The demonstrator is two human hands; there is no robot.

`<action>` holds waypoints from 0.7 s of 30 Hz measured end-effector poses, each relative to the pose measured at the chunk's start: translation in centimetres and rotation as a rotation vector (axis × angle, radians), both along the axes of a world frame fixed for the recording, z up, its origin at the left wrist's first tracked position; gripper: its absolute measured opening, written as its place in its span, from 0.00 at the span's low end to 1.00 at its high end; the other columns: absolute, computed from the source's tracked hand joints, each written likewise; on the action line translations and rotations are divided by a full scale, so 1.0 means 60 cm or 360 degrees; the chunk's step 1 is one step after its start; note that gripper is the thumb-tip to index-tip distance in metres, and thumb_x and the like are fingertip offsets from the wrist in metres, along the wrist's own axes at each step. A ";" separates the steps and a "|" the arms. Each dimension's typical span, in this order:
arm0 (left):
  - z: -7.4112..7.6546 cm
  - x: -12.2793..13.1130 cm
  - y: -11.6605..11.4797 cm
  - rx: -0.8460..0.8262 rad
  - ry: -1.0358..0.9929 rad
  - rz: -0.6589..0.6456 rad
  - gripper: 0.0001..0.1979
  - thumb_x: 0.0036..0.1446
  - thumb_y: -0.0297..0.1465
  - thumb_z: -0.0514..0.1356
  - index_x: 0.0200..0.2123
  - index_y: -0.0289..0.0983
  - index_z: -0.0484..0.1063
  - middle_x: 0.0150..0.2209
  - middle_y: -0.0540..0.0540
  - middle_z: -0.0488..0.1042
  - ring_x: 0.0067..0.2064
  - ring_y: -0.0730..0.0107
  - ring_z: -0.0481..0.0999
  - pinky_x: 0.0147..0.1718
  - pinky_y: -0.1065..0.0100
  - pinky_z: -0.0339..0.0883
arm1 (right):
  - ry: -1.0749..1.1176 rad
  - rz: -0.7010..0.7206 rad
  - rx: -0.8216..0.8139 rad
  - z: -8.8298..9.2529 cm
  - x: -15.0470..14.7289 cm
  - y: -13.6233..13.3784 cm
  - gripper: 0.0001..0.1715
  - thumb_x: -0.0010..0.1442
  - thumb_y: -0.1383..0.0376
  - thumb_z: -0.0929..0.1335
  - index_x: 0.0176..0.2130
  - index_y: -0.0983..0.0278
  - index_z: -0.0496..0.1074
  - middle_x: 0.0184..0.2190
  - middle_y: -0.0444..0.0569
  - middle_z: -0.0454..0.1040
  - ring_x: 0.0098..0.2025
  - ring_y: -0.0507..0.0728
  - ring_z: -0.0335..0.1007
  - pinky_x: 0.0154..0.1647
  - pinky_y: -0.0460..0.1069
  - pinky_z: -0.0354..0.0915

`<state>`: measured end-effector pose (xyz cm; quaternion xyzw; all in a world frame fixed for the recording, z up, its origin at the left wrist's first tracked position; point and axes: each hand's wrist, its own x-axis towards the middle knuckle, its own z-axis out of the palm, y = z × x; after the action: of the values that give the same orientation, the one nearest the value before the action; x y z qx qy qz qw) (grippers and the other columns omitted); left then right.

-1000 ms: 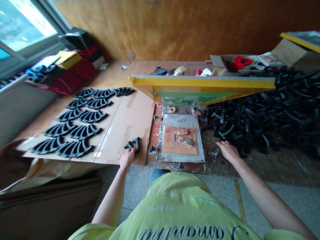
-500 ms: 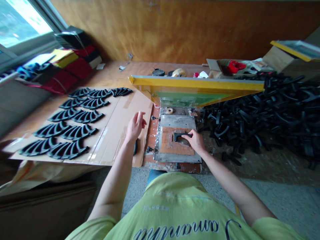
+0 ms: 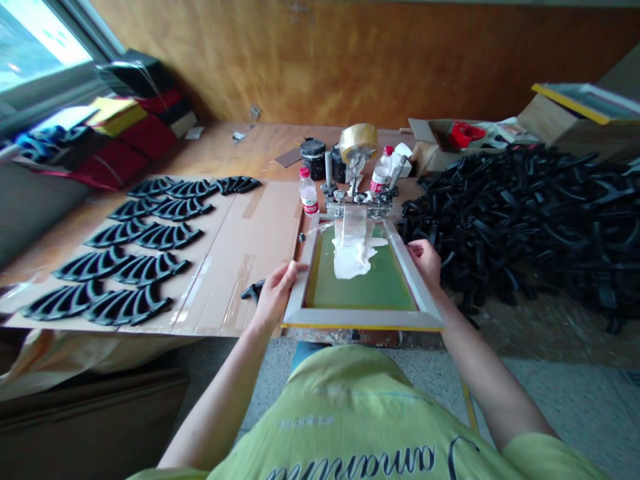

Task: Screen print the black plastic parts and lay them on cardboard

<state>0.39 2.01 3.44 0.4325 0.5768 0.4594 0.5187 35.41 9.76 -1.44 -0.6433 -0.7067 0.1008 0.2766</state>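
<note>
The person's left hand [image 3: 277, 295] and right hand [image 3: 425, 261] grip the two side rails of a pale wooden screen frame [image 3: 363, 319], which lies low over the near end of the worktop [image 3: 265, 143]. The left fingers [image 3: 290, 269] wrap the left rail near its near corner, and the right fingers [image 3: 416, 248] curl over the right rail, so both hands are closed on the wood. The frame's far end is held in a metal hinge clamp [image 3: 357, 199]. A thick white paste [image 3: 353, 260] lies on the green mesh [image 3: 370, 287] near that far end. Whatever lies beneath the mesh is hidden.

An even grip at matching points on both rails would likely keep the frame square in its clamp. Slow, level handling should also stop the paste from creeping.

A black plastic piece [image 3: 253, 290] lies just beside the left hand on a cardboard sheet [image 3: 250, 267], with rows of similar pieces [image 3: 150, 233] further left. A large heap of black pieces [image 3: 510, 213] sits to the right, well clear of the frame.
</note>
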 end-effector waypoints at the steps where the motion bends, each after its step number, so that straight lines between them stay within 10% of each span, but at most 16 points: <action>1: -0.029 -0.001 -0.013 -0.0106 -0.0015 -0.0045 0.31 0.55 0.52 0.61 0.53 0.36 0.74 0.28 0.49 0.74 0.26 0.71 0.70 0.22 0.71 0.59 | 0.0019 -0.0025 0.0046 0.016 -0.003 0.011 0.24 0.68 0.55 0.59 0.53 0.68 0.68 0.45 0.59 0.74 0.39 0.61 0.72 0.43 0.58 0.70; 5: -0.126 0.006 -0.029 -0.0274 0.0033 -0.0097 0.43 0.52 0.48 0.64 0.67 0.36 0.59 0.29 0.49 0.76 0.27 0.69 0.72 0.25 0.71 0.63 | -0.0196 0.0312 0.0261 0.071 -0.084 0.042 0.36 0.57 0.60 0.73 0.60 0.67 0.64 0.60 0.62 0.63 0.55 0.64 0.67 0.55 0.58 0.66; 8: -0.162 0.008 -0.021 -0.0290 0.0180 -0.0067 0.40 0.53 0.47 0.63 0.65 0.36 0.63 0.30 0.48 0.77 0.27 0.69 0.73 0.24 0.71 0.63 | -0.0560 0.0563 0.0099 0.079 -0.154 0.044 0.25 0.57 0.65 0.73 0.53 0.67 0.70 0.54 0.61 0.70 0.55 0.67 0.66 0.54 0.58 0.66; 11: -0.173 0.003 -0.017 -0.0305 0.0242 -0.0100 0.37 0.54 0.48 0.62 0.63 0.36 0.66 0.31 0.46 0.77 0.27 0.70 0.73 0.23 0.72 0.62 | -0.0767 0.0701 -0.0194 0.058 -0.179 0.023 0.09 0.63 0.70 0.66 0.44 0.66 0.74 0.41 0.57 0.76 0.46 0.63 0.71 0.44 0.54 0.67; 21: -0.180 0.001 -0.022 -0.0304 0.0339 -0.0087 0.35 0.55 0.52 0.59 0.58 0.36 0.71 0.33 0.45 0.78 0.31 0.68 0.74 0.26 0.72 0.62 | -0.0785 0.1302 -0.0370 0.066 -0.123 -0.040 0.10 0.61 0.72 0.66 0.39 0.62 0.76 0.38 0.48 0.79 0.39 0.55 0.74 0.35 0.47 0.61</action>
<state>0.45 0.70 -7.35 0.4431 0.6577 0.3396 0.5057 28.06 7.34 2.53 -0.3444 -0.9300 0.1240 -0.0349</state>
